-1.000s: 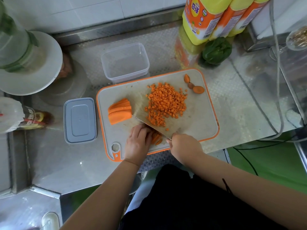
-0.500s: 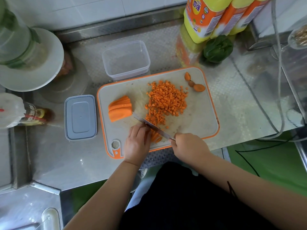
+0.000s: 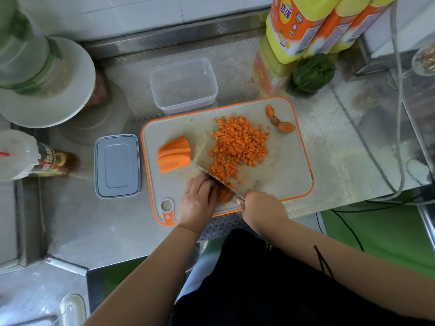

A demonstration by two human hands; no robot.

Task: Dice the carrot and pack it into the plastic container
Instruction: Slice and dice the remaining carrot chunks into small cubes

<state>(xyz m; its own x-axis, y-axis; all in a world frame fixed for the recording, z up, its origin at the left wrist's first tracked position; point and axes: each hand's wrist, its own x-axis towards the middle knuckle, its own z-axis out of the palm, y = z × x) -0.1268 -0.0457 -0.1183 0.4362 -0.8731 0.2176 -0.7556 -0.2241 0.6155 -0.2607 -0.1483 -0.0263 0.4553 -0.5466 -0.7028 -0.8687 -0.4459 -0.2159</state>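
The way from the cutting board [image 3: 292, 165] to the plastic container [image 3: 183, 84] is left unobstructed, flanked by yellow bottles [image 3: 292, 27].

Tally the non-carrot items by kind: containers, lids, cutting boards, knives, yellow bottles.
Clear plastic container: 1
Grey rectangular lid: 1
Orange-rimmed cutting board: 1
Steel knife: 1
Yellow bottles with orange labels: 3
Total: 7
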